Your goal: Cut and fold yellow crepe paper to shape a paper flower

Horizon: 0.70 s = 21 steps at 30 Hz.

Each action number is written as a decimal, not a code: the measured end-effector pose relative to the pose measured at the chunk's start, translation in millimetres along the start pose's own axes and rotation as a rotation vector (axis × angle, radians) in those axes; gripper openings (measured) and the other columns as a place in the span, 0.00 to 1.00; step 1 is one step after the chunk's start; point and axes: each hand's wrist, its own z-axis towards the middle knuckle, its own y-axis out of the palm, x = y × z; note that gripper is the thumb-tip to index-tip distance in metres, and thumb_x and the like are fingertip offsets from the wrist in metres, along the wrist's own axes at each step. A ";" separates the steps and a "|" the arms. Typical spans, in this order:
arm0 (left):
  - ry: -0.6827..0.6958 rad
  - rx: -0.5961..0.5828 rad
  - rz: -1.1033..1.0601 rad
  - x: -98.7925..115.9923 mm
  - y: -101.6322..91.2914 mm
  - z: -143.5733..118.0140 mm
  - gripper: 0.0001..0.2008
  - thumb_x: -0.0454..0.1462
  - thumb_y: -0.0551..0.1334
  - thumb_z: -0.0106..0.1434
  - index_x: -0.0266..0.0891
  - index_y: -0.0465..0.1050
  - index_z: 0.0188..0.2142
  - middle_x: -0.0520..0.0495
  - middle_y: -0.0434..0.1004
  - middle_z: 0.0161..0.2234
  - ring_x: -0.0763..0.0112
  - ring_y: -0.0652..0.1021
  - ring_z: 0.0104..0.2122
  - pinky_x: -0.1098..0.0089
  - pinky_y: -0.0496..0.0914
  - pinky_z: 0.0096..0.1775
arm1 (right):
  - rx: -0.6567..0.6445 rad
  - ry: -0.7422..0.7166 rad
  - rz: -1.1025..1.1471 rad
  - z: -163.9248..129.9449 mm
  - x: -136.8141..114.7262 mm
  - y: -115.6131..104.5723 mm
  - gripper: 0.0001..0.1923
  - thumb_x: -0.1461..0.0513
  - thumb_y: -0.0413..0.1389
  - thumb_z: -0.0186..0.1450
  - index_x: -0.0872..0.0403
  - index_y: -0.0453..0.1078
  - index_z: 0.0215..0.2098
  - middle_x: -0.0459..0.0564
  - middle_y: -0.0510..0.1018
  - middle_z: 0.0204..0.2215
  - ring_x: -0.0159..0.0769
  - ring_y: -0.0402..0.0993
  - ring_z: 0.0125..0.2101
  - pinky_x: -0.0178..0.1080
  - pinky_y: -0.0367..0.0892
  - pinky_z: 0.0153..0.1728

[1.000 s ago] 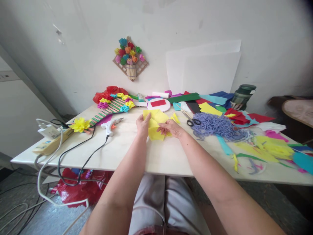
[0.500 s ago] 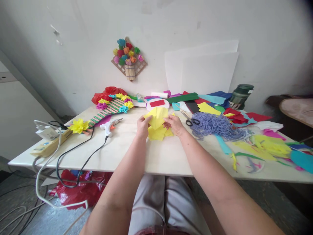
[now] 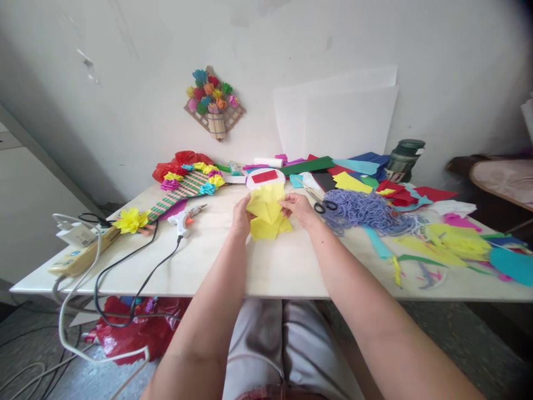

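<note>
A piece of yellow crepe paper (image 3: pixel 266 201) with fold creases is held up between my hands, over the middle of the table. My left hand (image 3: pixel 242 215) is closed on its left side, the thumb partly behind the sheet's edge. With thumb and fingers my right hand (image 3: pixel 298 208) pinches its right edge. Just below lie more yellow paper pieces (image 3: pixel 270 229) on the tabletop. Behind the held sheet is a white oval piece with a red rectangle (image 3: pixel 265 176) on it.
Left of my hands lies a white glue gun (image 3: pixel 180 221), its cord running to a power strip (image 3: pixel 85 251). A flower-decorated stick fan (image 3: pixel 187 188) lies behind it. To the right are black-handled scissors (image 3: pixel 325 206), purple yarn (image 3: pixel 366 210), coloured paper (image 3: pixel 462 244) and a green bottle (image 3: pixel 405 160).
The camera view has shifted slightly. Both hands still hold the yellow sheet, and my left thumb no longer lies across its front as before.
</note>
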 end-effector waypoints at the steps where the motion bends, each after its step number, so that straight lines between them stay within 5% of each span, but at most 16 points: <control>1: -0.023 -0.001 -0.009 0.7 0.1 0.2 0.22 0.51 0.57 0.48 0.34 0.70 0.32 0.47 0.73 0.25 0.69 0.74 0.26 0.74 0.65 0.25 | -0.011 0.000 -0.008 0.1 0.2 -0.9 0.10 0.59 0.59 0.48 0.57 0.64 0.23 0.43 0.71 0.14 0.25 0.64 0.13 0.29 0.57 0.13; 5: -0.053 0.020 0.046 -1.0 -1.5 2.1 0.26 0.56 0.55 0.48 0.33 0.70 0.28 0.47 0.72 0.21 0.70 0.73 0.24 0.74 0.63 0.22 | -0.036 -0.010 -0.032 0.2 0.1 -3.1 0.10 0.59 0.59 0.48 0.57 0.65 0.22 0.43 0.71 0.14 0.25 0.64 0.13 0.29 0.57 0.14; 21: 0.028 0.009 0.173 -5.4 -7.2 3.5 0.13 0.41 0.66 0.43 0.35 0.66 0.23 0.54 0.67 0.16 0.78 0.67 0.16 0.76 0.60 0.20 | -0.072 -0.021 -0.046 -0.7 -4.0 -8.1 0.11 0.59 0.59 0.47 0.57 0.66 0.24 0.39 0.66 0.12 0.23 0.59 0.12 0.29 0.55 0.13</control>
